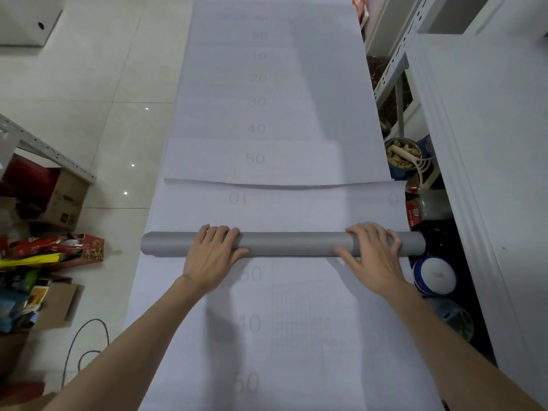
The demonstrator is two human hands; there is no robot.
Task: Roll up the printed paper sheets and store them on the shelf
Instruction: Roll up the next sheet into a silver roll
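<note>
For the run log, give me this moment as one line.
left hand: grips grey tube | right hand: grips grey tube | printed sheets: flat on floor, under tube

A long white printed sheet [296, 336], marked with a faint grid and grey numbers, is laid flat on the floor [103, 84] up the middle of the frame. A second sheet [267, 114] is overlapped on it in the upper half. A grey roll [296, 244] is laid crosswise at lower centre.
</note>
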